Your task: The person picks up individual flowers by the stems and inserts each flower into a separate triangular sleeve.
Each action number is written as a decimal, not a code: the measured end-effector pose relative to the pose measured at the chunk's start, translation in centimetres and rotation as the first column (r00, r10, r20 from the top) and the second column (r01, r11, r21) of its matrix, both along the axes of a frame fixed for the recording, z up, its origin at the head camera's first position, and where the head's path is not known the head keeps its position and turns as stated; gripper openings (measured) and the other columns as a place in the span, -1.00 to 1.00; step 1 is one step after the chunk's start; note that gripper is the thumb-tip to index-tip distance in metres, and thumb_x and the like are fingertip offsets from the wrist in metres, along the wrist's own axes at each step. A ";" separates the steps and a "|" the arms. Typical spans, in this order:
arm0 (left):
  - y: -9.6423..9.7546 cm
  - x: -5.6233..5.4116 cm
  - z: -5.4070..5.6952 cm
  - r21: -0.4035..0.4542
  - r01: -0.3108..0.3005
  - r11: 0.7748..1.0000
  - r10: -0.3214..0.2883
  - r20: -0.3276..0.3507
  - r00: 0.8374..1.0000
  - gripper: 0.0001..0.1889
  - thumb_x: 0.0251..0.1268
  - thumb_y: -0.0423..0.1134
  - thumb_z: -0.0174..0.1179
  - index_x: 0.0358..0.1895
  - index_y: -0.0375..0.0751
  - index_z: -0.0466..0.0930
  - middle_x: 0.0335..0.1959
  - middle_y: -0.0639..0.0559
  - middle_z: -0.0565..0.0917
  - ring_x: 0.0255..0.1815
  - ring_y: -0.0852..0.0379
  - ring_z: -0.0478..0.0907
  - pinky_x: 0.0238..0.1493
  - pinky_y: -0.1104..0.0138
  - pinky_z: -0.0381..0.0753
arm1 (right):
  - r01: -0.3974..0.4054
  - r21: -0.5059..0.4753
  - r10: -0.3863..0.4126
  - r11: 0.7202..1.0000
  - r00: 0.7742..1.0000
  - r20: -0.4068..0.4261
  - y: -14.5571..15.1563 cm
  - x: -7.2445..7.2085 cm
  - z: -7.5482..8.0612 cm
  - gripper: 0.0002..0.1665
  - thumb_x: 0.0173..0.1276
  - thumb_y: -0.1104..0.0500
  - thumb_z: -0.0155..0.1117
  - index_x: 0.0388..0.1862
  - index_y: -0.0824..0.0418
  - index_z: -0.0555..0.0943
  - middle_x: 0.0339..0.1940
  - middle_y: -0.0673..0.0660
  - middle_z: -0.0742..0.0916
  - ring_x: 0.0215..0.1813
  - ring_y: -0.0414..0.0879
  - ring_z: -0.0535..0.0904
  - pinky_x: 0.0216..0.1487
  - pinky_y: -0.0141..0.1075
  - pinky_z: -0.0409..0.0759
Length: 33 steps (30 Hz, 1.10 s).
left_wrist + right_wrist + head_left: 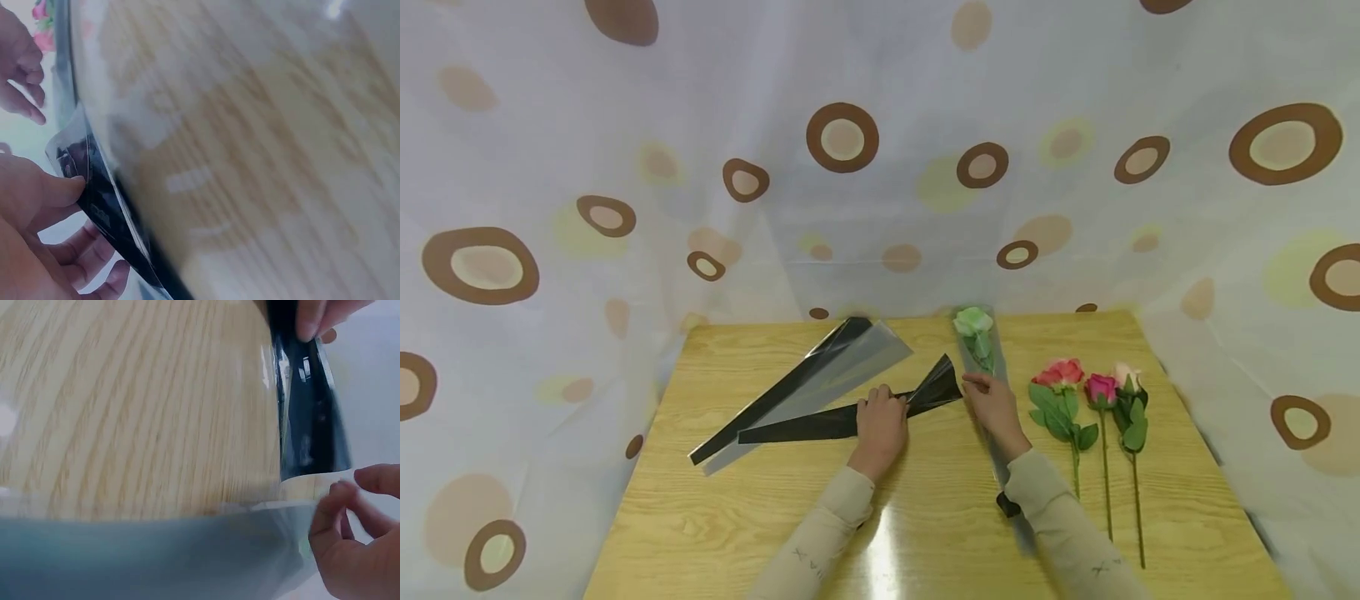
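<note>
Head view: glossy black wrapper [817, 424], long and tapered

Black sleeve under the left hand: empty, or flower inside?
Apparently empty: the black sleeve shows no bloom at its wide end in the head view.

- Glare is streaking the table [925, 525] this side of the left fingers [874, 395].
- Film [310, 419] is glinting beside them.
- Left wrist view: table beyond them is blurring.

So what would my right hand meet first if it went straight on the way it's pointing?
Your right hand would likely meet the flared end of the black wrapper, though depth is unclear.
</note>
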<state>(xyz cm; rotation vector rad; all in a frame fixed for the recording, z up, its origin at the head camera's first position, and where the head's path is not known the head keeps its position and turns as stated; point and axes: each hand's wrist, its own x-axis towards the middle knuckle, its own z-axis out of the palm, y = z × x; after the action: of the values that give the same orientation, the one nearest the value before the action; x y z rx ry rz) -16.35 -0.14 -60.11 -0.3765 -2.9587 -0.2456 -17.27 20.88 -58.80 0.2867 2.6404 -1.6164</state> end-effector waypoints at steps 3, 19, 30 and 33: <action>-0.1 0.4 0.4 0.012 0.024 1.000 -0.024 -0.007 1.000 -0.71 0.63 -0.03 0.16 -0.15 -0.03 0.85 -0.17 0.04 0.63 -0.18 0.07 0.52 -0.20 0.24 0.40 | -0.019 0.036 0.020 0.999 1.000 -0.024 0.4 -0.2 0.0 -0.51 0.65 0.06 0.20 0.37 0.34 0.62 0.36 0.39 0.68 0.32 0.26 0.64 0.29 0.06 0.63; -0.2 1.3 0.7 0.090 0.066 0.994 -0.069 0.033 0.997 -0.49 0.55 0.09 0.24 0.40 -0.06 0.64 0.28 -0.05 0.63 0.22 -0.04 0.56 0.12 0.03 0.55 | 0.012 -0.144 0.003 0.990 0.995 0.101 1.7 -0.2 -0.9 -0.50 0.55 0.01 0.37 0.22 0.37 0.71 -0.16 -0.01 0.77 -0.22 -0.21 0.55 -0.15 -0.34 0.56; 0.0 1.0 1.0 0.148 0.170 0.974 -0.185 0.094 0.978 -0.42 0.55 0.20 0.17 0.51 0.12 0.52 0.48 -0.02 0.52 0.43 -0.07 0.47 0.41 -0.12 0.46 | 0.011 -0.139 0.009 0.990 0.989 0.146 1.5 0.2 -0.3 -0.49 0.47 -0.13 0.44 0.06 0.30 0.73 0.06 0.15 0.71 -0.01 -0.10 0.57 0.09 -0.18 0.58; 0.1 0.9 0.9 0.162 0.205 0.965 -0.218 0.068 0.974 -0.54 0.58 0.11 0.18 0.41 0.12 0.63 0.44 0.02 0.56 0.40 -0.03 0.51 0.41 -0.11 0.47 | 0.019 -0.154 0.006 0.988 0.987 0.160 1.4 0.2 -0.3 -0.53 0.46 -0.13 0.45 -0.02 0.28 0.72 0.01 0.11 0.69 -0.04 -0.07 0.54 0.05 -0.17 0.56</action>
<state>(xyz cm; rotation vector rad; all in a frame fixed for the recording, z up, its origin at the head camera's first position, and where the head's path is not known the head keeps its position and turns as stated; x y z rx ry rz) -15.44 -0.05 -59.20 -0.6780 -2.9547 -0.5242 -17.10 22.31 -59.09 0.4010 2.3837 -1.7110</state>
